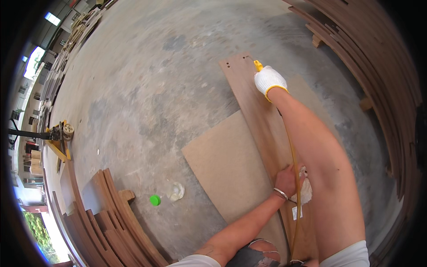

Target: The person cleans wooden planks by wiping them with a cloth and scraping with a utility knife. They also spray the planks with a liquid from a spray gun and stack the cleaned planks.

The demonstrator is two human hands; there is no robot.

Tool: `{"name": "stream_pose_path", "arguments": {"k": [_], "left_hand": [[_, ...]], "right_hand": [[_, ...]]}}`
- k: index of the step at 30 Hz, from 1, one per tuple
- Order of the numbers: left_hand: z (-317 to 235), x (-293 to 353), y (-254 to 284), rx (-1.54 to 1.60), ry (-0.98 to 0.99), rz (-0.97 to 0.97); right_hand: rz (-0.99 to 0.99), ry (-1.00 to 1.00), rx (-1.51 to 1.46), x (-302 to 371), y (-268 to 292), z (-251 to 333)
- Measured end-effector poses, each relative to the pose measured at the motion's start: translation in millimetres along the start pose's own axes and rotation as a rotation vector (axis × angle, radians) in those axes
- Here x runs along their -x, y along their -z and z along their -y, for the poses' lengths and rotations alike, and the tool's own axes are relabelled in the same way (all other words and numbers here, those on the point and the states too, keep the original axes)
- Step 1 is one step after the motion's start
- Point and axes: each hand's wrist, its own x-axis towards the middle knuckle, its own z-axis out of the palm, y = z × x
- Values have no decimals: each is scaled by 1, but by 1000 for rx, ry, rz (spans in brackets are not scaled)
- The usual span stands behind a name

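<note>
A long brown wooden board (251, 100) lies before me, with a few small dark holes at its far end. My right hand (270, 80), in a white knitted glove with a yellow cuff, is closed round a yellow air blow gun (258, 66). Its thin nozzle points at a hole near the board's far right corner. A yellowish hose (292, 149) runs from under my right forearm back toward me. Bare and wearing a bracelet, my left hand (287, 180) is closed on a whitish rag (305, 190) over the board. A small white label (297, 212) sits on the board nearby.
Under the board lies a brown flat sheet (222, 164) on the concrete floor. A green lid (155, 200) and a clear container (176, 191) are at left. Stacked boards stand at lower left (111, 209) and along the right (369, 75). A pallet jack (60, 135) is far left.
</note>
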Motion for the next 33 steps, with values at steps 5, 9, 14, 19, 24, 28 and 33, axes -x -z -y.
{"name": "stream_pose_path", "arguments": {"k": [5,9,14,19,24,28,33], "left_hand": [[1,4,2,-118,136,99],[13,1,-9,-323,82,257],[-2,2,-8,-113,128,45],[12,-4,-5,-158,109,-28],[11,-14,2,-178,27,-37],[24,-11,-19,-221,27,75],[39,-26,-3,-369,-163,66]], "right_hand": [[281,57,-71,29,12,10],[69,157,68,48,7,0],[-5,96,134,90,36,-55],[302,109,182,193,104,-129],[382,-137,-54,352,174,-263],[509,-368,-113,532,145,-429],[570,-760,-55,804,63,-518]]}}
